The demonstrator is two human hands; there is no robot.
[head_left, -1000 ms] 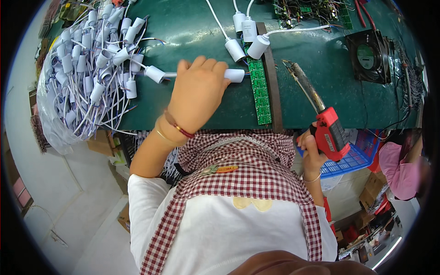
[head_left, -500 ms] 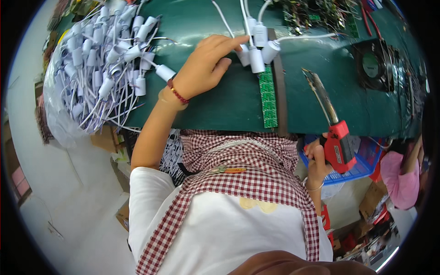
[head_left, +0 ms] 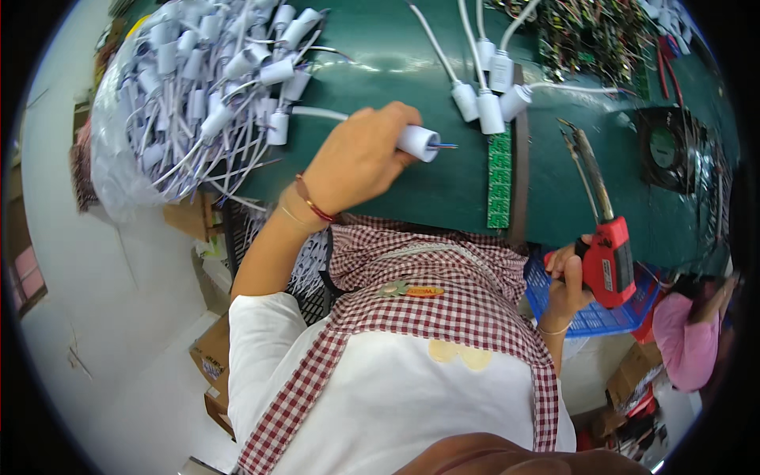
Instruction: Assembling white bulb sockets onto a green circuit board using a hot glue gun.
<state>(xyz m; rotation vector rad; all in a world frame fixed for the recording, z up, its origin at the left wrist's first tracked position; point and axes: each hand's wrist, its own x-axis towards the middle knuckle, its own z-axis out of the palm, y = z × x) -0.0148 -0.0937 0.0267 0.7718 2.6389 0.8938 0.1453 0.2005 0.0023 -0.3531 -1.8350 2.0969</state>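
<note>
My left hand [head_left: 360, 158] is closed round a white cylindrical cable housing [head_left: 419, 144]. Thin bare-ended wires stick out of its open end toward the right, and its white cable [head_left: 319, 114] trails out on the left. In my right hand [head_left: 567, 277] is a red and black soldering gun [head_left: 608, 261], its long metal tip pointing up and away over the table. Between the hands lies a strip of green circuit boards [head_left: 499, 186]. Several more white cable housings [head_left: 490, 115] stand or lean at the strip's far end, cables pointing away.
A big heap of white cable housings [head_left: 214, 119] in a clear plastic bag fills the table's left. Wired circuit boards [head_left: 590, 36] pile up at the far right. A black fan [head_left: 665, 148] stands right of the soldering gun. A blue basket [head_left: 590, 317] sits below the table edge.
My left hand has left the group at the strip's far end and come nearer, now gripping a housing with wires showing. The view has shifted slightly; my right hand still holds the soldering gun.
</note>
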